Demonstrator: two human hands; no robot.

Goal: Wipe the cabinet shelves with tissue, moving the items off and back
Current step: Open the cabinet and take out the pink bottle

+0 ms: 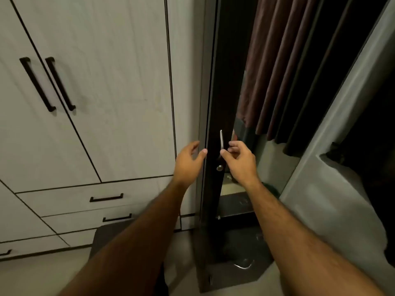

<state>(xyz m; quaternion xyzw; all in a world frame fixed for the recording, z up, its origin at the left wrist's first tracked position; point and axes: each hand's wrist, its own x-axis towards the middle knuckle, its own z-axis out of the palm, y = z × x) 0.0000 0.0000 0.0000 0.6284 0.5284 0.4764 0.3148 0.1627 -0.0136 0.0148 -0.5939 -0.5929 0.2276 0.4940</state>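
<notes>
Cabinet door (213, 124), dark and narrow, stands edge-on beside the pale wardrobe (96, 92); shelves are hidden, so this looks like the opening step. Of the hands, the right hand (239, 161) pinches the slim metal handle (221, 139), while the left hand (190, 162) has loose fingers at the door's edge. Next: swing it wide. Curtain (277, 71) hangs right; floor below.

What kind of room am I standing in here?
Probably a bedroom or dressing area. A pale wardrobe with bar handles and drawers fills the left, a dark cabinet door with a metal handle stands ahead, and a brown curtain hangs on the right.
</notes>
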